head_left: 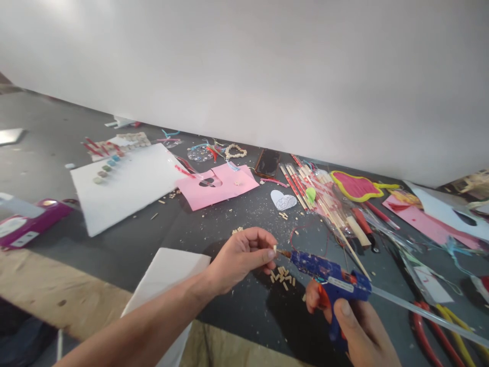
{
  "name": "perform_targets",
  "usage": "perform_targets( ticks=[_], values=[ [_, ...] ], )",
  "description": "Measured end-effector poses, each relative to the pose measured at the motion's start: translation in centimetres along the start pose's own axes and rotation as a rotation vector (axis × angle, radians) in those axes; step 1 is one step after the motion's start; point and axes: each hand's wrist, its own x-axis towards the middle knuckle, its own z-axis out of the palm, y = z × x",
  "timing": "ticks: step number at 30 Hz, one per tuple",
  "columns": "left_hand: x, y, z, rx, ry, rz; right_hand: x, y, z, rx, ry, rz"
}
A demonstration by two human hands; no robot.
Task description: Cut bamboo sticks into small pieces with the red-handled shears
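My right hand (355, 326) grips a blue hot glue gun (328, 278) by its handle, fingers at the orange trigger. A clear glue stick (428, 312) runs out of the gun's back end. My left hand (246, 252) pinches a tiny pale wooden stick piece (274, 248) between thumb and fingertips. The gun's nozzle (283, 253) points left, right at that piece; whether they touch I cannot tell. Just below lies a small pile of cut wooden stick pieces (282, 277). A heart-shaped paper cutout (283, 200) rests beyond my hands.
Pink paper (214, 186), a white board (130, 178) and a phone (267, 163) lie farther back. Wooden sticks (305, 186) and red-handled pliers (424, 331) are to the right. A white sheet (168, 267) sits under my left forearm; a purple tool (34, 224) is at far left.
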Motion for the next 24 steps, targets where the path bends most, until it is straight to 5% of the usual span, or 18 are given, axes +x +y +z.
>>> perform_targets(
  ticks=[24],
  values=[
    [0.03,0.14,-0.09,0.010,-0.010,-0.018,0.17,0.50,-0.44,-0.050,-0.071,-0.046]
  ],
)
